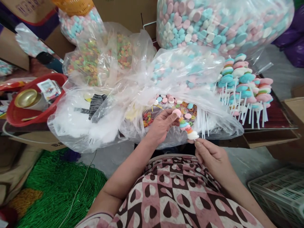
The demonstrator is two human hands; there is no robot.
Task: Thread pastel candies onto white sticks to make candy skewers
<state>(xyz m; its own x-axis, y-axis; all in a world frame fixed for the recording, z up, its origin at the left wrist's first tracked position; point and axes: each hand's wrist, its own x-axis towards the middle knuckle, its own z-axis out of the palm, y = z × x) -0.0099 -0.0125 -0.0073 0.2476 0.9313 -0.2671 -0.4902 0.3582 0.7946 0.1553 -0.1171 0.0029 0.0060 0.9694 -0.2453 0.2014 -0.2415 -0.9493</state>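
Between my hands is a candy skewer (182, 125), a stack of pink, blue and white marshmallows with colourful gummy rings threaded among them. My left hand (163, 124) pinches the pink marshmallow (177, 113) at the top end. Below the white marshmallow at the other end, my right hand (209, 152) grips the stick, most of which its fingers hide. Just beyond lie loose marshmallows (171, 99) and gummy rings (147, 119) on clear plastic. White sticks (203, 122) rest to the right of the skewer.
Finished-looking marshmallow skewers (247, 82) are heaped at the table's right end. Large clear bags of marshmallows (213, 28) and gummy rings (92, 63) stand behind. A red basket (60, 79) sits at left, green cord (59, 183) on the floor, a plastic crate (280, 190) at lower right.
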